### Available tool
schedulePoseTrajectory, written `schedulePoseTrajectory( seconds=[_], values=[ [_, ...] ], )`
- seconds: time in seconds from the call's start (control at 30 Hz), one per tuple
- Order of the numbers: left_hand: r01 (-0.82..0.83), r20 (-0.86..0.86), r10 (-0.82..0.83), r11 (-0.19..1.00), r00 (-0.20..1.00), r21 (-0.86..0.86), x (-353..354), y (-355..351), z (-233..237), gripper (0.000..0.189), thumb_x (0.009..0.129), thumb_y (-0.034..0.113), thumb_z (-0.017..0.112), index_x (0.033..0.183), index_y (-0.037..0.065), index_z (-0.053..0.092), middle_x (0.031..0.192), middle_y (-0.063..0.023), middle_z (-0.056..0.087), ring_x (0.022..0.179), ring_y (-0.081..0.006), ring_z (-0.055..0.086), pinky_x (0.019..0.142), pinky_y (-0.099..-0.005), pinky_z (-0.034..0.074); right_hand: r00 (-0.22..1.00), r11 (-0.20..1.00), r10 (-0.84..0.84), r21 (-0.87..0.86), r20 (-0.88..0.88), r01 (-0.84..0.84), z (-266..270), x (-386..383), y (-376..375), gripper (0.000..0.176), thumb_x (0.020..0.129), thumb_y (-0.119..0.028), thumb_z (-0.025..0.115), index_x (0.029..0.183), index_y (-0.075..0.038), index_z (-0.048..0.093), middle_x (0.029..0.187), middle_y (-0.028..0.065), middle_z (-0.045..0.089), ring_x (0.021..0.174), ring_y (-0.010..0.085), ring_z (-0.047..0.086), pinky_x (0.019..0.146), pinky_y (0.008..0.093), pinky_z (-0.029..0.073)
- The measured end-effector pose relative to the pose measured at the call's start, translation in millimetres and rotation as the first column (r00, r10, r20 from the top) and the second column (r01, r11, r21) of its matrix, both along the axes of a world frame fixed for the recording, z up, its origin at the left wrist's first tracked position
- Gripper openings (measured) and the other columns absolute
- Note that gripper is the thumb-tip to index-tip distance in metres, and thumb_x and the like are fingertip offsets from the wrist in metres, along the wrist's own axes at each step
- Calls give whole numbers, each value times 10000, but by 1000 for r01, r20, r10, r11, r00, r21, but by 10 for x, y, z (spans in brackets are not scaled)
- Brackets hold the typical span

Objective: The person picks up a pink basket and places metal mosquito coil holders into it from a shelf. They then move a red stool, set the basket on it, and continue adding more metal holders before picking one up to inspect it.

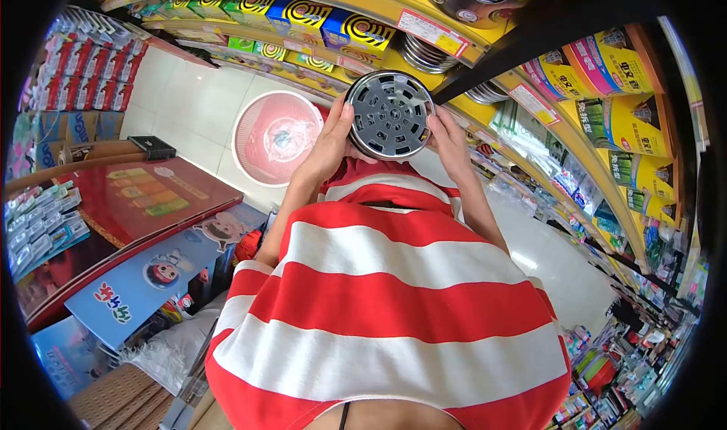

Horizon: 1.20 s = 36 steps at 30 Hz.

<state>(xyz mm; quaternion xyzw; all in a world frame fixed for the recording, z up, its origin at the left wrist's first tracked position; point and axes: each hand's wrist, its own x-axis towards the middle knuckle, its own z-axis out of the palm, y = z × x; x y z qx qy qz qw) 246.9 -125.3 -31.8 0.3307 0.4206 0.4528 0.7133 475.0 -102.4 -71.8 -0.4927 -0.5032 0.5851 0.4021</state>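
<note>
Between my two hands is a round mosquito coil holder (390,115), with a dark slotted lid facing up and a shiny metal rim. My left hand (333,136) grips its left side, thumb along the rim and fingers partly beneath it. On the opposite edge my right hand (448,136) holds the rim, its lower fingers hidden. Just beyond the holder, stacked round metal tins (425,53) sit on the yellow shelf (485,43). Boxes printed with coil spirals (299,17) line that shelf to the left.
A pink plastic basket (246,138) with a clear-wrapped item stands on the tiled floor at left. Yellow packages (632,70) fill the right-hand shelves. A red box (144,203) and a blue printed box (144,282) lie close on my left. A dark post (485,70) crosses the shelf front.
</note>
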Motion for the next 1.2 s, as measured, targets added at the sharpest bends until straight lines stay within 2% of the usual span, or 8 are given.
schedulePoseTrajectory(
  seconds=[0.07, 0.17, 0.27, 0.47, 0.67, 0.77, 0.97, 1.2],
  values=[
    [40, 30, -40, 999, 999, 14, 30, 0, 22, 572, 944, 440, 289, 1388, 119, 127, 1294, -144, 370, 980, -264, 570, 606, -359, 567, 998, 998, 40, -47, 47, -38, 88, 51, -29, 385, 942, -222, 421, 1274, -27, 417, 1076, 52, 544, 911, 103, 549, 764, 253, 489],
    [89, 90, -94, 994, 992, 61, 90, 24, -4, 551, 945, 444, 273, 1395, 164, 124, 1335, -123, 330, 1048, -282, 530, 625, -389, 566, 999, 999, -34, 19, 31, 34, 57, 76, -66, 405, 940, -211, 427, 1309, -51, 379, 1076, 71, 546, 903, 111, 551, 757, 255, 492],
    [106, 72, -112, 992, 991, 74, 143, 29, -9, 522, 952, 422, 258, 1401, 202, 111, 1362, -103, 302, 1079, -292, 507, 642, -400, 566, 988, 986, -136, 83, -74, 142, 101, 18, -106, 433, 932, -176, 447, 1328, -37, 342, 862, 57, 561, 693, 71, 512, 598, 210, 440],
    [168, 152, -178, 983, 972, 79, 146, 14, 25, 584, 933, 474, 272, 1413, 216, 62, 1385, -96, 276, 1056, -304, 527, 657, -410, 562, 996, 993, -35, 116, 85, 25, 92, 87, -60, 456, 917, -142, 474, 1334, -39, 324, 810, 41, 554, 677, 72, 493, 589, 207, 415],
    [191, 242, -201, 979, 949, 65, 163, 19, -26, 662, 893, 566, 277, 1413, 226, 46, 1379, -106, 292, 1047, -316, 538, 685, -416, 550, 997, 990, -52, 134, 50, 45, 65, 48, -47, 459, 906, -129, 500, 1321, -24, 334, 802, 38, 554, 682, 76, 501, 582, 209, 415],
    [208, 299, -210, 977, 931, 38, 139, 14, -65, 673, 892, 528, 365, 1400, 192, 80, 1350, -121, 317, 1065, -296, 524, 685, -431, 551, 999, 998, -34, 59, -1, 34, 87, 42, -60, 465, 897, -116, 518, 1316, -23, 339, 807, 42, 560, 683, 78, 510, 568, 205, 414],
    [123, -111, -109, 984, 988, 126, 142, 9, -90, 624, 852, 239, 591, 1326, 48, 233, 1231, -144, 427, 1053, -251, 521, 749, -429, 540, 996, 995, -79, 70, 41, 76, 162, -42, -90, 468, 875, -100, 553, 1290, -10, 356, 806, 44, 566, 677, 78, 524, 569, 208, 423],
    [54, 17, -56, 993, 998, 104, 123, -7, -101, 563, 846, 136, 590, 1299, -19, 294, 1192, -103, 487, 1059, -137, 472, 907, -279, 396, 994, 992, -108, 61, 11, 107, 178, -109, -122, 446, 850, -84, 589, 1236, -14, 377, 834, 56, 578, 712, 82, 539, 600, 212, 428]
  ],
)
